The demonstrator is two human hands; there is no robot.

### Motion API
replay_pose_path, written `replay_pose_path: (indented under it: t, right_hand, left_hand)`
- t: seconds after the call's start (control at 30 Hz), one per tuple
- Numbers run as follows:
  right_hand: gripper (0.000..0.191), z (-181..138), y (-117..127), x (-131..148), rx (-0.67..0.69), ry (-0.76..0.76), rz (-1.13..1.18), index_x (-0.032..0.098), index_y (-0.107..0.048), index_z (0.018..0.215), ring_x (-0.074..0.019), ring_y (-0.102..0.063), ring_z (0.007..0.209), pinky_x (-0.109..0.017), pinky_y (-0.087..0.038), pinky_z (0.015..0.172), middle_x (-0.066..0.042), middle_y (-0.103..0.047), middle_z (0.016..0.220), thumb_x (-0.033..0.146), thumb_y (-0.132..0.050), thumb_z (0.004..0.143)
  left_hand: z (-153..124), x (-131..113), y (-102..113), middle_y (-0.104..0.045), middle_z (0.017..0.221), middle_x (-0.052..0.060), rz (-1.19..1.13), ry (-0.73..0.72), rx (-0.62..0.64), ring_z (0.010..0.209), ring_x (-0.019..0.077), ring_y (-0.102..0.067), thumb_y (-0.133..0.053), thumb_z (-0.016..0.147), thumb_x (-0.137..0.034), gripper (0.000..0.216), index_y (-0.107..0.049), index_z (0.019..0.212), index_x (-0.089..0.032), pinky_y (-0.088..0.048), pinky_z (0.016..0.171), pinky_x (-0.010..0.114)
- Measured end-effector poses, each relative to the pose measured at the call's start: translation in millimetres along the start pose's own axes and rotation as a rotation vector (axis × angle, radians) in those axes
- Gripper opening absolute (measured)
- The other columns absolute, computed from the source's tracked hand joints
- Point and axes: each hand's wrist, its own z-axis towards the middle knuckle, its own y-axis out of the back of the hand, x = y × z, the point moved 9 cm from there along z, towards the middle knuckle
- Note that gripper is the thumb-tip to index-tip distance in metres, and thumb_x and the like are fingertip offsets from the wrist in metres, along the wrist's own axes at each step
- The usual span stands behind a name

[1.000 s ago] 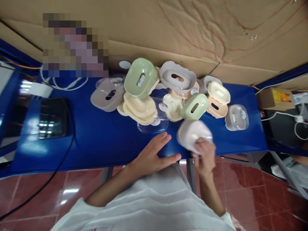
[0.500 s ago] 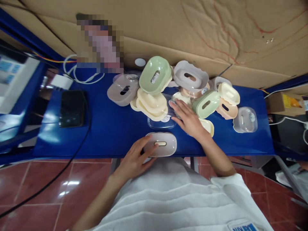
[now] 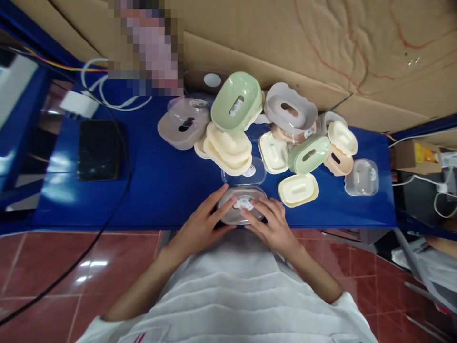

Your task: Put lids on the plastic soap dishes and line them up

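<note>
A grey soap dish [image 3: 228, 216] lies at the table's front edge, close to my body. Over it sits a clear plastic lid with a round white label [image 3: 244, 202]. My left hand [image 3: 205, 224] grips the left side, thumb at the near edge and fingertips on the top. From the right, my right hand [image 3: 273, 221] holds the lid, its fingers bent over the top near the label. Whether the lid's rim is fully seated cannot be seen under the fingers. Another clear lid [image 3: 232, 178] lies just behind the dish.
Behind are cream trays [image 3: 228, 147], green dishes [image 3: 237, 100], a grey dish [image 3: 285, 109] and a peach dish [image 3: 339, 162]. A cream piece [image 3: 298, 189] lies to the right, a lidded dish [image 3: 362, 178] farther right. A black box [image 3: 99, 150] and cables [image 3: 117, 100] are left.
My right hand has come back from the pile with a clear lid, which is now over the grey dish. My left hand has stayed at the dish's left side.
</note>
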Motion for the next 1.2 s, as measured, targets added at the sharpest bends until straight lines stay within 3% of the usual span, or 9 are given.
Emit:
replay_pose_path:
  t: [0.17,0.3,0.47,0.63,0.8,0.93,1.03,1.1,1.2]
  right_hand:
    - [0.048,-12.2,-6.7,-1.8,-0.189,0.023,-0.022,0.043,-0.066,0.144,-0.0249,-0.063,0.132,-0.046,-0.052,0.115,-0.003,-0.073,0.137,0.028,-0.077,0.1]
    - [0.046,-22.1,-5.5,1.5,-0.249,0.031,-0.017,0.037,-0.07,0.14,-0.0254,-0.062,0.131,-0.045,-0.053,0.114,-0.005,-0.075,0.133,0.024,-0.08,0.097]
    - [0.059,-37.0,-12.8,0.7,-0.27,0.025,-0.042,0.044,-0.064,0.148,-0.0242,-0.063,0.128,-0.043,-0.054,0.112,-0.003,-0.074,0.138,0.031,-0.085,0.095]
    - [0.047,-43.4,-8.4,2.3,-0.387,0.076,-0.019,0.035,-0.074,0.136,-0.0223,-0.061,0.129,-0.035,-0.054,0.11,-0.005,-0.073,0.132,0.026,-0.087,0.092]
    - [0.062,-24.4,-11.6,-15.3,-0.166,-0.009,0.163,0.031,-0.064,0.15,-0.0383,-0.044,0.155,-0.057,-0.051,0.119,-0.015,-0.05,0.16,0.035,-0.087,0.092]
    - [0.068,-28.2,-1.0,-22.3,-0.078,0.003,0.219,0.032,-0.053,0.16,-0.0371,-0.047,0.156,-0.055,-0.055,0.119,-0.015,-0.038,0.171,0.031,-0.079,0.098]
    - [0.072,-61.9,39.3,-59.3,-0.297,-0.096,0.026,0.032,-0.054,0.16,-0.0418,-0.052,0.151,-0.06,-0.056,0.116,-0.017,-0.042,0.169,0.04,-0.083,0.094]
    - [0.087,-106.7,80.1,-107.2,-0.542,-0.256,-0.252,0.029,-0.053,0.16,-0.047,-0.052,0.149,-0.066,-0.053,0.115,-0.021,-0.048,0.164,0.05,-0.091,0.085]
    - [0.11,-199.1,134.4,-195.7,-0.914,-0.59,-0.608,0.013,-0.057,0.156,-0.0539,-0.053,0.145,-0.069,-0.047,0.113,-0.034,-0.05,0.156,0.074,-0.09,0.07]
  left_hand:
    - [-2.3,-1.5,0.6,-0.032,0.176,0.023,-0.002,-0.002,0.001,0.16,0.0368,-0.043,-0.073,0.102,-0.028,0.082,-0.03,0.172,-0.025,-0.054,0.121,0.05]
    - [-4.6,-0.8,-3.8,-0.028,0.178,0.022,-0.02,0.007,0.027,0.159,0.0377,-0.044,-0.071,0.103,-0.028,0.079,-0.031,0.172,-0.029,-0.057,0.117,0.05]
    - [-3.5,-1.3,-7.4,-0.035,0.175,0.022,-0.04,-0.006,0.054,0.157,0.038,-0.047,-0.073,0.102,-0.028,0.079,-0.035,0.17,-0.029,-0.057,0.116,0.053]
    - [-1.2,-2.8,-6.0,-0.041,0.171,0.021,-0.043,-0.026,0.059,0.154,0.0392,-0.05,-0.075,0.101,-0.028,0.073,-0.043,0.166,-0.028,-0.056,0.117,0.057]
    - [-1.0,-2.9,-5.9,-0.043,0.17,0.017,-0.109,-0.035,0.056,0.153,0.0367,-0.051,-0.078,0.099,-0.028,0.074,-0.044,0.165,-0.032,-0.057,0.117,0.056]
    - [5.8,-17.5,-4.8,-0.033,0.175,0.018,-0.2,-0.079,-0.028,0.158,0.0367,-0.046,-0.079,0.098,-0.026,0.085,-0.034,0.17,-0.033,-0.056,0.119,0.055]
    - [17.0,-33.2,8.6,-0.02,0.18,0.018,-0.287,-0.107,-0.236,0.158,0.0353,-0.045,-0.078,0.098,-0.021,0.088,-0.03,0.17,-0.036,-0.057,0.118,0.054]
    - [28.4,-43.0,13.7,-0.036,0.173,0.017,-0.304,-0.118,-0.312,0.153,0.0312,-0.053,-0.075,0.099,-0.017,0.081,-0.035,0.168,-0.033,-0.058,0.116,0.05]
    - [52.3,-63.9,4.9,-0.061,0.153,0.016,-0.215,-0.207,-0.223,0.145,0.0286,-0.059,-0.07,0.101,-0.015,0.061,-0.05,0.158,-0.022,-0.057,0.117,0.047]
